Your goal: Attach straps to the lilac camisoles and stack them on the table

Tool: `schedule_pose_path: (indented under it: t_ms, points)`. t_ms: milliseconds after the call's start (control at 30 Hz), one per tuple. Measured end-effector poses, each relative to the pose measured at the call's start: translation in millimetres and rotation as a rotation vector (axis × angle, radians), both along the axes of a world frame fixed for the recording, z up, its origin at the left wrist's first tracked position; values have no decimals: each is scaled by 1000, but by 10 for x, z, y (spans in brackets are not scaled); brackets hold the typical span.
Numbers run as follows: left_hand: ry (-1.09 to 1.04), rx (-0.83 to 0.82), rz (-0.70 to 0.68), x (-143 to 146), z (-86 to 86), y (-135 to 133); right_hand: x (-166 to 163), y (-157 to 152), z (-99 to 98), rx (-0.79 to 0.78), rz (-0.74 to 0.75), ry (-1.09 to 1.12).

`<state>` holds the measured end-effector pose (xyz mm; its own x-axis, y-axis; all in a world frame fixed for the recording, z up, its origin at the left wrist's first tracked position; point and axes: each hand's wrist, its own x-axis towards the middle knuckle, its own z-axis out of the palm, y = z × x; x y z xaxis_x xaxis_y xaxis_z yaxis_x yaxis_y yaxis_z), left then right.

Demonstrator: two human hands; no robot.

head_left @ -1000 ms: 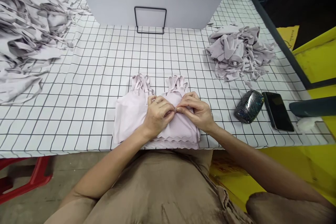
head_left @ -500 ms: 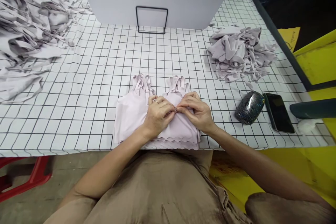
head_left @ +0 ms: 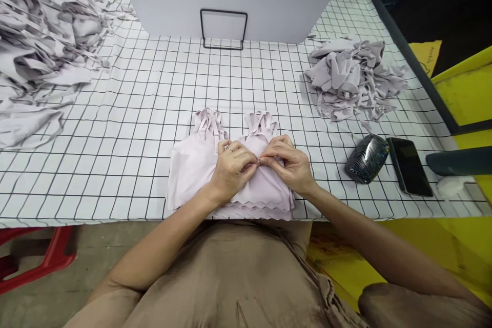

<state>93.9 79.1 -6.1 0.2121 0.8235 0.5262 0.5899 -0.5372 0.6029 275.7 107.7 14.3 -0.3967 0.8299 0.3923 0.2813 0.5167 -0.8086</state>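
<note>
A stack of pale pink bra tops (head_left: 192, 166) lies at the table's front edge, thin straps bunched at its far end and wavy hems towards me. Over the middle of the top piece, my left hand (head_left: 234, 166) and my right hand (head_left: 288, 161) meet fingertip to fingertip. Both are closed in a pinch. Between them is a tiny pale bit, too small to name; whether it belongs to the top bra cannot be made out. A ring shows on my left hand.
Loose grey-pink garments pile up at the left (head_left: 42, 36), with a smaller heap (head_left: 349, 79) at the right. Nearby lie a dark patterned glossy object (head_left: 366, 159), a phone (head_left: 409, 166) and a dark cylinder (head_left: 461, 160). A white board (head_left: 269, 0) with a black wire stand (head_left: 223, 47) is at the back.
Both hands keep almost the same pinch over the bra stack. The tiny bit between the fingertips shows slightly more. The whole view has shifted a little.
</note>
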Motion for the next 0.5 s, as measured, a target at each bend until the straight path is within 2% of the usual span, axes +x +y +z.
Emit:
schedule_pose_path:
  t_ms: [500]
  points:
    - [29, -59, -9, -11, 17, 1, -6, -11, 3, -24, -18, -9]
